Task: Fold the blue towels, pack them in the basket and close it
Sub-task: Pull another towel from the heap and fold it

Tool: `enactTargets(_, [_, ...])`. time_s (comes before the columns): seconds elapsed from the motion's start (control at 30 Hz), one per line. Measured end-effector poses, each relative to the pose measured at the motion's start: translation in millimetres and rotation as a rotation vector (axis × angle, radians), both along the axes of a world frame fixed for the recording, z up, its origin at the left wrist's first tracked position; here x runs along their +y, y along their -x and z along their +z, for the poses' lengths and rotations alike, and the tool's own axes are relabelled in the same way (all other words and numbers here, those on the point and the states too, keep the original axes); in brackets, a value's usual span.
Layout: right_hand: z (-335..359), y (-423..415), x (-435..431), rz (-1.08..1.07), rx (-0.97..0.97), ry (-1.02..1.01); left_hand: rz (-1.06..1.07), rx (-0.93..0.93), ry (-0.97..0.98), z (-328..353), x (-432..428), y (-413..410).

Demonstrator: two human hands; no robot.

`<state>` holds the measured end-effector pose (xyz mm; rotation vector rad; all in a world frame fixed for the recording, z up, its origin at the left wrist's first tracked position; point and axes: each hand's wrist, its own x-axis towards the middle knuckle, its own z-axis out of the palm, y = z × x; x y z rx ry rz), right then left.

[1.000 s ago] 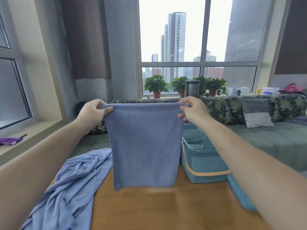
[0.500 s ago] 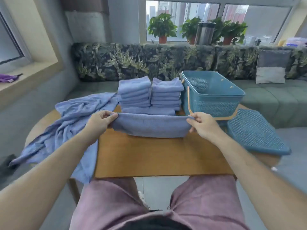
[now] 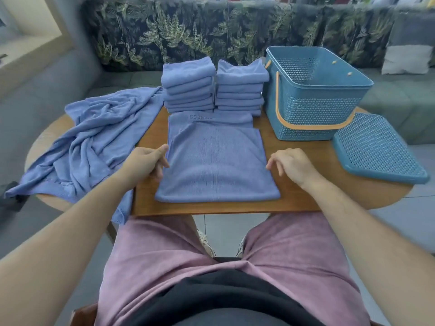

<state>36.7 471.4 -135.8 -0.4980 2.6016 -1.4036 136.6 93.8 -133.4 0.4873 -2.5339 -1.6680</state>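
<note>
Two folded stacks (image 3: 188, 85) are counted; one towel (image 3: 216, 165) is laid flat mid-fold, and a heap (image 3: 98, 137) is unfolded. The basket (image 3: 315, 107) is not yet packed, its lid (image 3: 376, 147) off. The left hand (image 3: 143, 161) and right hand (image 3: 292, 164) are held loosely curled at the towel's edges.

One head cam — faces fwd & down, close over table (image 3: 294, 203), sofa (image 3: 188, 31) beyond.

Left arm (image 3: 70, 231) and right arm (image 3: 364, 231) both bare, reaching fwd from the bottom corners w/ forearms angling in toward each other, wrists pretty much straight. Left hand (image 3: 146, 161) is back-up, thumb stuck out fwd, the other fingers loosely bent w/ tips pointing down and to the right. Right hand (image 3: 292, 164) approx mirrors it: knuckles up, fingers relaxed and drooping, tips aimed down-left, the 2 sitting level and well apart.
</note>
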Motion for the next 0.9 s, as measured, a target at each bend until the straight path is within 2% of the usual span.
enactTargets(0.07, [-7,2,-14,-0.058,0.160,-0.144,-0.027,0.069,0.203,-4,13,6])
enactTargets(0.17, [-16,4,-51,0.012,0.432,-0.370,-0.121,0.207,0.557,-12,39,22])
enactTargets(0.23, [-23,2,-75,0.107,0.432,-0.591,-0.231,0.195,0.710,-22,60,35])
enactTargets(0.3, [-31,0,-92,0.177,0.345,-0.743,-0.295,0.056,0.814,-36,73,45])
enactTargets(0.37, [-39,-1,-97,0.204,0.267,-0.781,-0.313,-0.057,0.871,-47,79,49])
enactTargets(0.5, [-40,-16,-84,0.221,0.234,-0.803,-0.333,-0.094,0.894,-47,86,34])
enactTargets(0.63, [-35,-52,-64,0.184,0.279,-0.762,-0.355,0.010,0.937,-42,93,-6])
enactTargets(0.73, [-27,-40,-71,0.127,0.386,-0.700,-0.292,0.143,0.942,-28,93,10])
enactTargets(0.9, [-32,-6,-93,0.166,0.235,-0.792,-0.340,-0.059,0.913,-37,91,52])
